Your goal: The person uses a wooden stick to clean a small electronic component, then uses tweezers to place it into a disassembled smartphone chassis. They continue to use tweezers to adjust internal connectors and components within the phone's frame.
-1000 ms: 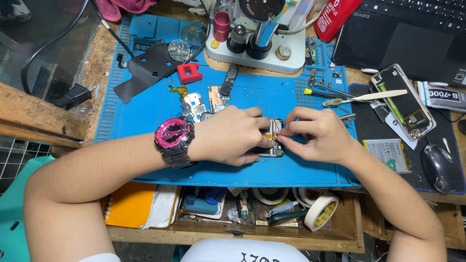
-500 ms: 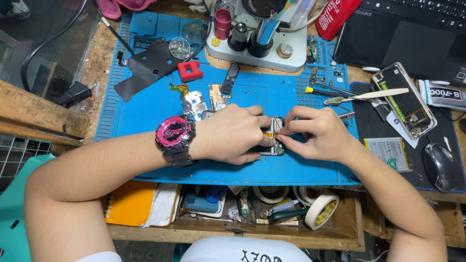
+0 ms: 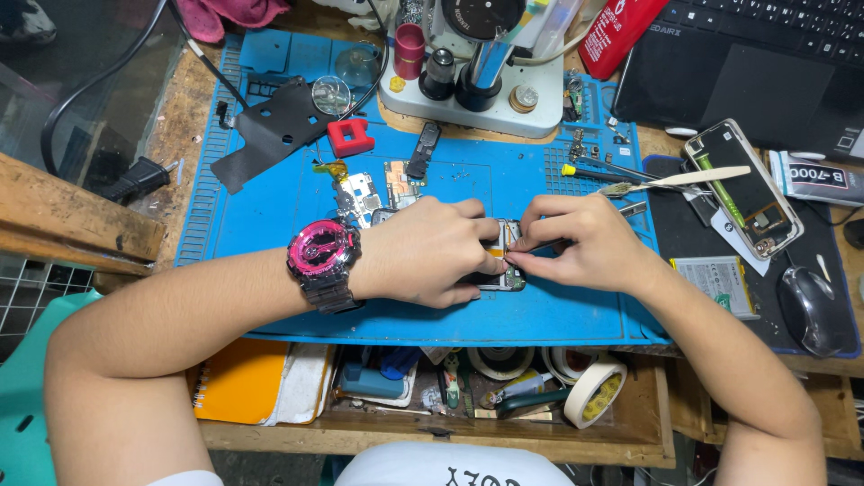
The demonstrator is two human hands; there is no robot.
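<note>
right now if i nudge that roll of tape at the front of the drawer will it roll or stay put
The roll of tape leans tilted against clutter in the open drawer, so a nudge would probably tip it flat rather than roll it. Its wide hollow core suggests it is light. It lies clear of both hands, near the right forearm.

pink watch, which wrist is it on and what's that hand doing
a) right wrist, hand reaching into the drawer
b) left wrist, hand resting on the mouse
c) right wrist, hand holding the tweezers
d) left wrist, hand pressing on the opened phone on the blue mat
d: the pink watch sits on the left wrist, and the left hand presses down on the opened phone lying on the blue mat.
</note>
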